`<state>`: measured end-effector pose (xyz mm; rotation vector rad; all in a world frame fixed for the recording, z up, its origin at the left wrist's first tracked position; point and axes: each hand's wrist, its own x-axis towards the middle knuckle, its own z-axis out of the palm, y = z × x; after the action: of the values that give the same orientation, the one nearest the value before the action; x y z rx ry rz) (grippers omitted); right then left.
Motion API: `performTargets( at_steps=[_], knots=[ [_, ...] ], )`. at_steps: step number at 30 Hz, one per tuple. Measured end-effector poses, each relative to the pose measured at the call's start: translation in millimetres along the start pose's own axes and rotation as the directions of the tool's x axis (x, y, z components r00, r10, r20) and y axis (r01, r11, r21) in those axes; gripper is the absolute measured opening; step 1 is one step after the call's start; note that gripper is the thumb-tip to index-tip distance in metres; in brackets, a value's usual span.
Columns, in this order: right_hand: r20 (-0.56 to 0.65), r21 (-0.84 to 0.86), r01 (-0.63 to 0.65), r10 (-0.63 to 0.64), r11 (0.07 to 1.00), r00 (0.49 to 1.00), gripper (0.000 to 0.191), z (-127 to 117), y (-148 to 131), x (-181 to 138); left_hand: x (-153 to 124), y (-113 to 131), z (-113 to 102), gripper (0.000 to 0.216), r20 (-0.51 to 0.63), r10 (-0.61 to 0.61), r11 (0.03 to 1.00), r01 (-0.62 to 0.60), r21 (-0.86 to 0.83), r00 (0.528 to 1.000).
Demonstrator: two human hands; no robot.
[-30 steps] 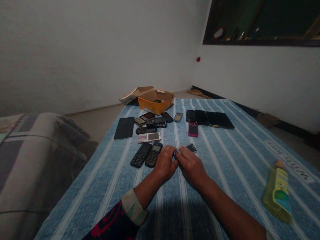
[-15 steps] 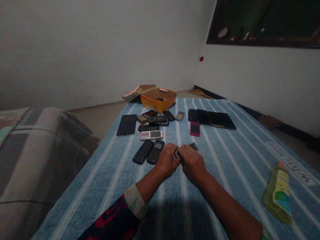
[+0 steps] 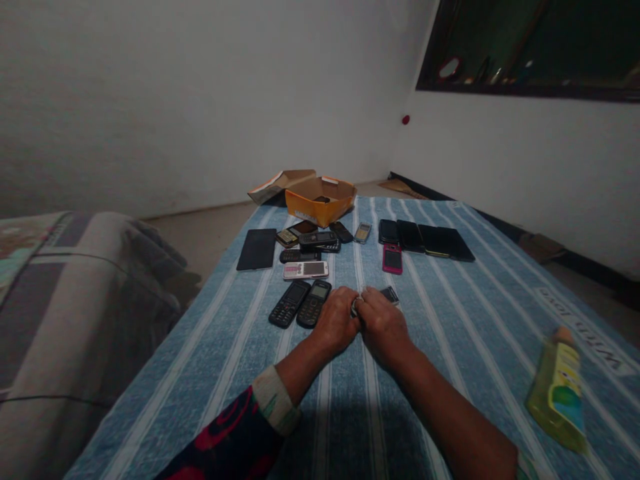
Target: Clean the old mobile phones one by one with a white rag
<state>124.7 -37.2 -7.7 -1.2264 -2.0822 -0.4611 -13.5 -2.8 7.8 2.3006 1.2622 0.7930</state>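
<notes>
My left hand (image 3: 340, 318) and my right hand (image 3: 384, 323) meet over the middle of the bed-like striped surface, both with fingers closed. They grip a small mobile phone (image 3: 390, 294); its dark end juts out beyond my right hand, and a silvery edge shows between the fingertips. My fingers cover most of it. Just left of my left hand lie two black keypad phones (image 3: 289, 305), side by side and slanted. A white and pink phone (image 3: 306, 269) rests a little farther off.
An open orange box (image 3: 320, 212) stands at the far end, with several phones in front. A tablet (image 3: 257, 249) lies left; a pink phone (image 3: 393, 259) and several dark phones (image 3: 447, 243) lie right. A bottle of yellowish liquid (image 3: 557, 393) lies near right on the striped cloth (image 3: 450, 373).
The view has shifted slightly, so everything appears a little to the right. My hands stay together on the phone, with only a small movement of the right fingers.
</notes>
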Motion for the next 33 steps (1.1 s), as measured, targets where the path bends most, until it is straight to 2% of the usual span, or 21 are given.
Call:
performTargets(
  at_steps=[6, 13, 20, 28, 33],
  knots=[
    [0.033, -0.020, -0.016, 0.016, 1.000, 0.999, 0.027, -4, -9, -17, 0, -1, 0, 0.026, -0.012, 0.017, 1.000, -0.017, 0.003, 1.000],
    [0.082, 0.017, -0.036, 0.035, 0.999, 0.996, 0.020, 0, -8, -4, 2, -2, 0, 0.023, 0.016, 0.002, 1.000, -0.002, 0.004, 1.000],
    [0.054, -0.038, -0.026, 0.028, 0.999, 0.998, 0.023, -2, -8, -23, 1, -7, 2, 0.026, -0.004, 0.024, 1.000, -0.024, -0.014, 1.000],
    [0.085, -0.017, -0.042, 0.044, 0.999, 0.995, 0.020, 0, -9, 8, 2, -5, -2, 0.025, 0.000, 0.021, 0.999, -0.021, -0.031, 1.000],
    [0.054, -0.061, -0.006, 0.010, 0.998, 0.998, 0.021, -4, -12, -6, 2, -6, -1, 0.025, -0.003, 0.007, 1.000, -0.007, -0.027, 1.000]
  ],
)
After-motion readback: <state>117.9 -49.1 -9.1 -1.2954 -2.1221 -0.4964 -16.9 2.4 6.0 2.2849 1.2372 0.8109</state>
